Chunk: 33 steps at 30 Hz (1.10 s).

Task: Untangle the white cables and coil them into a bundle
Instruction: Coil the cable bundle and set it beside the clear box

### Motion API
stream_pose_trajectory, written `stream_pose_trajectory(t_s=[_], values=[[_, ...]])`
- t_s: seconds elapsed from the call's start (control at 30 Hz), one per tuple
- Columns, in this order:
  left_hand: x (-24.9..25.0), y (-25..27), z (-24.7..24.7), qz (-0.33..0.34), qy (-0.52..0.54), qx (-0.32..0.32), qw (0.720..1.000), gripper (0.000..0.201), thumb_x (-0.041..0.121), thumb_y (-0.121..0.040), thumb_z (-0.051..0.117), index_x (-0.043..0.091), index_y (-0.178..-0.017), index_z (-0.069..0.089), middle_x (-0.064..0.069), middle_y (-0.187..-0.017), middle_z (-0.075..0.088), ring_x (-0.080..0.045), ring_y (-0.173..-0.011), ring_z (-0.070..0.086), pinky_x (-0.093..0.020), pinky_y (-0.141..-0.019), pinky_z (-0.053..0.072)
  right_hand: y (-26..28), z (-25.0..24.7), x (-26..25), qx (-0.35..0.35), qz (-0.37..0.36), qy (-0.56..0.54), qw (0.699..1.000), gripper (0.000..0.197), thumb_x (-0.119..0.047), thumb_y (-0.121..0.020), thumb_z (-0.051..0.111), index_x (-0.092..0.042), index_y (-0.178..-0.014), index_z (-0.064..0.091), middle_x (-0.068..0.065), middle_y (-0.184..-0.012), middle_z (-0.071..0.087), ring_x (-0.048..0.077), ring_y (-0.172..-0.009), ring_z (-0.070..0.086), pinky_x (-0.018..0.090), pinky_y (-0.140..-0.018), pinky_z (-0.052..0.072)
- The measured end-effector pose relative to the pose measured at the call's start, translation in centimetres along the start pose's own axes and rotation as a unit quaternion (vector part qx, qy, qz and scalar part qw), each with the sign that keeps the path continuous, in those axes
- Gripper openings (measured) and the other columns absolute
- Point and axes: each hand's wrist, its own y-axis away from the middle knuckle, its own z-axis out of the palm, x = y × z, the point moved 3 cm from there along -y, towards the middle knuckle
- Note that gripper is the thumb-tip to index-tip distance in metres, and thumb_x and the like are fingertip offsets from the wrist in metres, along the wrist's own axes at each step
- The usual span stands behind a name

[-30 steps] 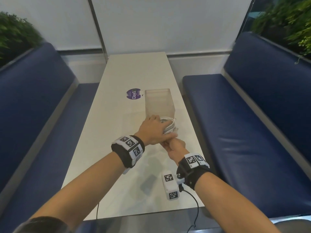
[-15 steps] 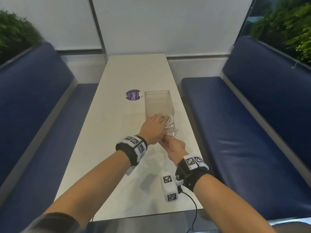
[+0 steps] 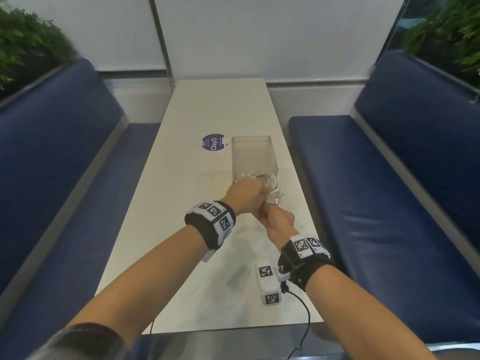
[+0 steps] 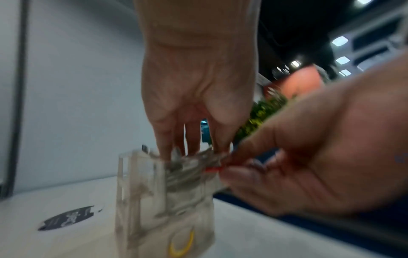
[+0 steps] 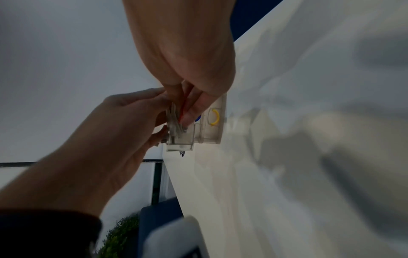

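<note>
1. Two forearms reach fwd over the white table point(image 3: 181, 157), each w/ a black wrist strap carrying black-and-white marker tags; a white tagged block point(image 3: 268, 284) w/ a thin black lead hangs off the right strap, near the table's close edge.
2. Right hand point(image 3: 278, 220) sits just behind the left, fingers curled inward; in the left wrist view its thumb and fingertips point(image 4: 234, 174) pinch the end of the white cables point(image 3: 262, 179) next to a small red piece point(image 4: 213, 169). What that red bit is, can't tell – too blurred.
3. Left hand point(image 3: 245, 197) is touching the right one, knuckles up, fingers bent down round the cable bundle; so closed on the cables, not spread.
4. Cables: a loose coiled bunch at the near end of the clear plastic box point(image 3: 253, 154), partly over its rim, w/ a plug end sticking out toward the right hand. Whether the bunch rests in the box or is held above it, can't tell.
5. Box stands on the table approx mid-length, right of centre; a yellow ring point(image 5: 215, 117) shows thru its wall in both wrist views.
6. Round purple sticker point(image 3: 213, 145) lies flat just left of the box's far end.
7. Blue padded benches point(image 3: 389, 178) flank both sides; green plants point(image 3: 28, 48) sit behind the backrests, pale wall panels at the far end.
</note>
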Motion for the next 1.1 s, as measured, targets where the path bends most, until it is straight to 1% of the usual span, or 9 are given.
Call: stream_pose_trajectory(t_s=[0.2,0.37,0.5,0.63,0.8,0.9,0.97,1.03,1.1], values=[[0.2,-1.3,0.0,-0.046,-0.065,-0.019,0.997,0.026,0.014,-0.097,0.049,0.012,-0.118,0.065,-0.011,-0.114,0.064,-0.031,-0.108,0.062,-0.034,-0.073,0.043,0.5,0.3,-0.3,-0.019,0.003,-0.006,1.0,0.007,0.017,-0.077,0.067,0.013,-0.083,0.067,0.022,-0.077,0.071,0.036,-0.073,0.07,0.037,-0.067,0.063],[2.1,-2.0,0.1,-0.109,-0.151,-0.015,0.982,0.036,0.008,-0.099,0.045,0.009,-0.133,0.056,-0.017,-0.122,0.065,-0.037,-0.112,0.063,-0.045,-0.091,0.051,0.8,0.0,-0.5,0.002,0.009,0.015,1.0,0.015,0.02,-0.076,0.06,0.008,-0.071,0.065,0.017,-0.069,0.068,0.029,-0.057,0.067,0.027,-0.047,0.056],[2.5,-2.0,-0.2,-0.064,-0.173,-0.02,0.983,0.033,0.002,-0.097,0.046,0.005,-0.127,0.061,-0.015,-0.12,0.066,-0.035,-0.112,0.064,-0.043,-0.088,0.053,0.9,0.0,-0.3,0.004,0.005,0.002,1.0,0.011,0.019,-0.078,0.061,0.01,-0.076,0.067,0.019,-0.067,0.07,0.032,-0.061,0.069,0.032,-0.053,0.06],[1.2,-1.0,-0.2,0.0,-0.127,0.048,0.991,0.036,0.006,-0.094,0.057,0.011,-0.129,0.061,-0.011,-0.134,0.056,-0.032,-0.132,0.046,-0.044,-0.094,0.051,1.0,0.6,0.1,-0.011,-0.003,-0.015,1.0,0.009,0.016,-0.082,0.061,0.011,-0.082,0.069,0.021,-0.072,0.072,0.034,-0.066,0.072,0.038,-0.067,0.063],[0.7,-1.1,0.0,0.121,-0.038,0.039,0.991,0.032,0.007,-0.092,0.055,0.017,-0.117,0.071,-0.002,-0.121,0.068,-0.025,-0.113,0.061,-0.037,-0.088,0.049,0.8,0.5,0.4,-0.002,-0.002,-0.006,1.0,0.015,0.016,-0.083,0.059,0.008,-0.072,0.067,0.017,-0.066,0.07,0.031,-0.059,0.07,0.038,-0.067,0.062],[0.3,-1.1,-0.3,0.055,0.074,0.05,0.994,0.029,0.02,-0.094,0.049,0.02,-0.107,0.074,0.0,-0.109,0.073,-0.022,-0.098,0.066,-0.032,-0.08,0.048,0.7,0.4,0.5,-0.004,-0.008,0.006,1.0,0.015,0.014,-0.082,0.062,0.006,-0.072,0.068,0.018,-0.068,0.071,0.03,-0.062,0.071,0.038,-0.07,0.062],[0.2,-1.4,0.1,-0.014,0.136,0.058,0.989,0.03,0.036,-0.093,0.053,0.018,-0.079,0.072,0.0,-0.078,0.071,-0.02,-0.076,0.066,-0.029,-0.069,0.047,0.7,0.5,0.4,-0.004,-0.008,0.007,1.0,0.014,0.013,-0.083,0.063,0.005,-0.073,0.067,0.017,-0.068,0.071,0.028,-0.061,0.072,0.039,-0.07,0.062],[0.4,-2.0,0.9,-0.066,0.174,0.02,0.982,0.047,0.046,-0.09,0.062,0.015,-0.055,0.059,-0.001,-0.055,0.057,-0.017,-0.055,0.055,-0.03,-0.061,0.046,0.5,0.4,0.4,0.016,-0.011,0.027,0.999,0.013,0.008,-0.085,0.065,0.002,-0.073,0.064,0.013,-0.064,0.068,0.017,-0.046,0.069,0.027,-0.054,0.059],[0.7,-2.3,1.3,-0.078,0.225,-0.008,0.971,0.045,0.041,-0.088,0.067,0.012,-0.054,0.061,-0.005,-0.055,0.06,-0.016,-0.054,0.054,-0.03,-0.06,0.046,0.6,0.2,0.3,0.023,-0.014,0.042,0.999,0.011,0.008,-0.085,0.064,0.003,-0.076,0.064,0.01,-0.063,0.066,0.014,-0.042,0.066,0.022,-0.047,0.055]])
